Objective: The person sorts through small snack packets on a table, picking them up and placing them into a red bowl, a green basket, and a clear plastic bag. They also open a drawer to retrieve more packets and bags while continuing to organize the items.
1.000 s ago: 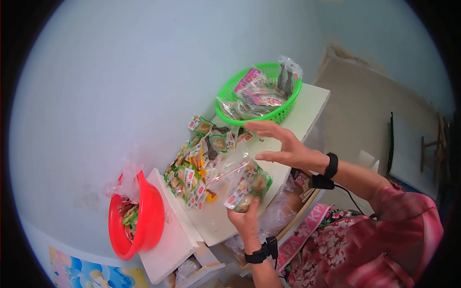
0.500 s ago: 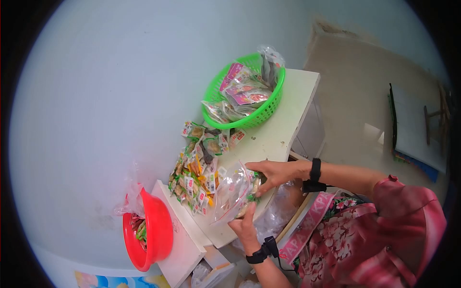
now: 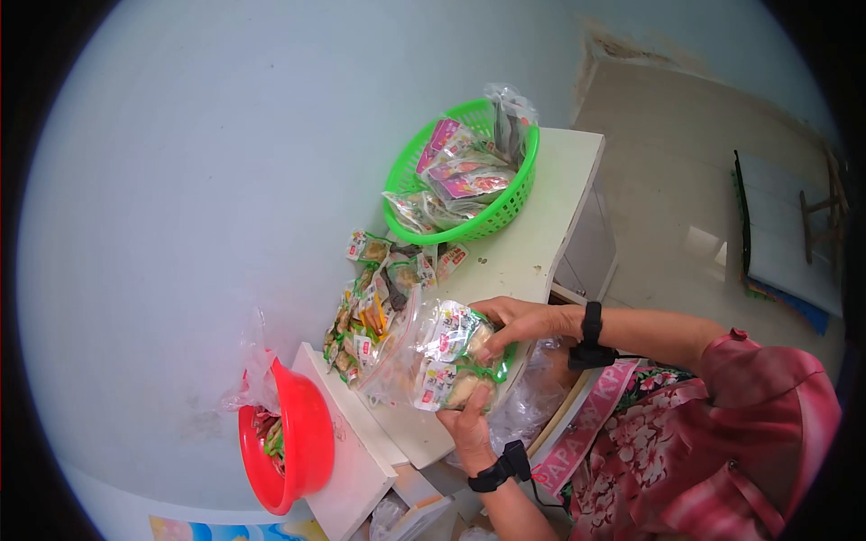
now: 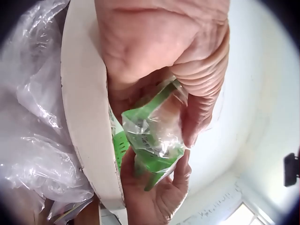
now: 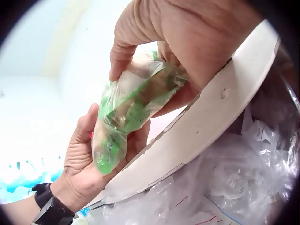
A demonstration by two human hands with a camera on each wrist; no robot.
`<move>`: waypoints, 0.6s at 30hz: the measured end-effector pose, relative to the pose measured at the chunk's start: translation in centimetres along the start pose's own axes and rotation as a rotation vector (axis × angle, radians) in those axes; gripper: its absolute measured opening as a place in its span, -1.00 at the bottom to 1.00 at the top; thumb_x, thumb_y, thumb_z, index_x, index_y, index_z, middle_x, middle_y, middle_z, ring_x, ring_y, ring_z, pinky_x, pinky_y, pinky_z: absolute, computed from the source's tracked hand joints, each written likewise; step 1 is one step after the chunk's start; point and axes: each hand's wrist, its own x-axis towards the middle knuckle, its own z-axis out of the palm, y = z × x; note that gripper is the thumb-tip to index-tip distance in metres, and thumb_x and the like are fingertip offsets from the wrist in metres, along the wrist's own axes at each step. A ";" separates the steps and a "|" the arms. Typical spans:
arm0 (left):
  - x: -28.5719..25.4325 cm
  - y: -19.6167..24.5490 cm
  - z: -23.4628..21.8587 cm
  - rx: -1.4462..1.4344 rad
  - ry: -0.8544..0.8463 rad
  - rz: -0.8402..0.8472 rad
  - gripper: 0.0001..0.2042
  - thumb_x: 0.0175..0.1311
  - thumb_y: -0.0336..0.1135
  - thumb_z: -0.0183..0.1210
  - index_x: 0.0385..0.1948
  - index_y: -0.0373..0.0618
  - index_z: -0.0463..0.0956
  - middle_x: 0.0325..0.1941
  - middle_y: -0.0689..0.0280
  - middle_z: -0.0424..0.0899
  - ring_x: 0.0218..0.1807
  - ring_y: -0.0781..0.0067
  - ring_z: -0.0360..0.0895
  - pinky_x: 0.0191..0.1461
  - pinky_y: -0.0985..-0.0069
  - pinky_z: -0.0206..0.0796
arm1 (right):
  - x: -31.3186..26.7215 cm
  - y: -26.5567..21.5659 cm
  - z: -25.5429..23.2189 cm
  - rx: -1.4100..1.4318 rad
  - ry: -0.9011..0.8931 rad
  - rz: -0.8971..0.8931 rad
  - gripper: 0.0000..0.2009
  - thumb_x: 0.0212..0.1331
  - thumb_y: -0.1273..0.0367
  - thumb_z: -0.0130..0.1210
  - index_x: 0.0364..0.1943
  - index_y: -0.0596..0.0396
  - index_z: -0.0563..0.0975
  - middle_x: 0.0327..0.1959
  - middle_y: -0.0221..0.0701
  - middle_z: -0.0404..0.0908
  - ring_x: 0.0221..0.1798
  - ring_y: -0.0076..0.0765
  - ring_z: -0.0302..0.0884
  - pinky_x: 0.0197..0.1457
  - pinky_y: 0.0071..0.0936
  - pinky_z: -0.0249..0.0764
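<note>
The clear plastic bag (image 3: 427,359) is being held over the near edge of the white surface (image 3: 514,269), with green-edged packets (image 3: 448,341) showing inside it. The left hand (image 3: 469,431) and the right hand (image 3: 526,323) are both gripping it, thumbs pressing on top (most of the fingers are hiding behind it). Just beyond, a heap of small packets (image 3: 372,302) is lying beside the green basket (image 3: 493,222), which is holding more filled bags (image 3: 467,180). The red basin (image 3: 309,442) is standing near the wall (image 3: 180,225).
</note>
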 end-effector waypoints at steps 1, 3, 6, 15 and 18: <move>0.0 -0.2 -0.2 -0.001 0.010 0.009 -0.24 -0.04 -0.60 0.44 0.34 -0.30 0.35 0.24 0.13 0.56 0.25 0.19 0.56 0.42 0.25 0.36 | -0.1 -0.1 0.1 -0.016 0.010 0.011 -0.30 0.11 0.39 0.43 0.36 0.26 0.40 0.22 -0.34 0.62 0.25 -0.46 0.51 0.34 -0.44 0.44; -0.1 -0.1 -0.1 0.023 0.019 0.046 -0.25 -0.05 -0.60 0.44 0.32 -0.30 0.37 0.24 0.13 0.57 0.25 0.18 0.57 0.42 0.25 0.37 | -0.3 -0.7 0.6 0.000 -0.030 -0.024 -0.28 0.08 0.40 0.45 0.36 0.26 0.40 0.24 -0.34 0.61 0.26 -0.46 0.51 0.36 -0.43 0.43; -0.5 1.4 0.7 0.097 -0.003 0.125 -0.27 -0.06 -0.61 0.44 0.30 -0.29 0.40 0.23 0.12 0.57 0.25 0.17 0.56 0.41 0.26 0.38 | 0.4 -1.2 0.1 -0.036 -0.139 -0.052 -0.29 0.04 0.42 0.47 0.34 0.25 0.42 0.25 -0.33 0.61 0.27 -0.46 0.51 0.38 -0.41 0.42; 0.5 1.8 -0.6 0.406 -0.089 0.166 -0.25 -0.04 -0.59 0.50 0.30 -0.31 0.37 0.23 0.10 0.57 0.26 0.23 0.55 0.38 0.27 0.42 | 1.9 0.4 -1.9 -0.270 -0.222 0.016 -0.40 0.09 0.54 0.44 0.26 0.27 0.49 0.19 -0.35 0.67 0.22 -0.52 0.51 0.36 -0.42 0.44; 0.4 2.1 0.4 0.472 -0.082 0.219 -0.26 -0.02 -0.59 0.49 0.31 -0.31 0.37 0.23 0.09 0.58 0.23 0.23 0.58 0.37 0.27 0.43 | 1.9 1.2 -1.9 -0.232 -0.222 0.020 -0.40 0.07 0.53 0.46 0.26 0.26 0.50 0.20 -0.35 0.67 0.22 -0.52 0.51 0.35 -0.41 0.44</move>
